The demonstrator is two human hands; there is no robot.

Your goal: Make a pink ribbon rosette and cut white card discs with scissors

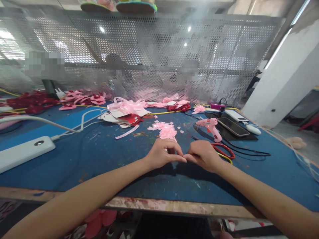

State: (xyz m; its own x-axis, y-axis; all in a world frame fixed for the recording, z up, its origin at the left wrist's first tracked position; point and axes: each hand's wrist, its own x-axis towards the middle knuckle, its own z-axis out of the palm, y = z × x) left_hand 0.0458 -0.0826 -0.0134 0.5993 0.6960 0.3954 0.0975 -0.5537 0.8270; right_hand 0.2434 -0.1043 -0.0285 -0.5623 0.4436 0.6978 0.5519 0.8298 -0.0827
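Observation:
My left hand (164, 153) and my right hand (204, 155) meet above the blue tabletop, near its front edge. Thumb and fingers of each are pinched together, with the tips touching or nearly so. Whatever sits between them is hidden or too small to make out. Just beyond my left hand lies a heap of small pink ribbon pieces (167, 130), a few scattered around it. Behind my right hand rests a pink glue gun (211, 129). Scissors with red and yellow handles (226, 150) lie partly covered by that same hand.
Pink ribbon (128, 106) lies over white and red cards (117, 118) at the back, near a loose pink strip (127, 132). A white power bank (26, 153) with cables is at left, a phone (233, 126) at right. A perforated metal screen (149, 43) stands behind.

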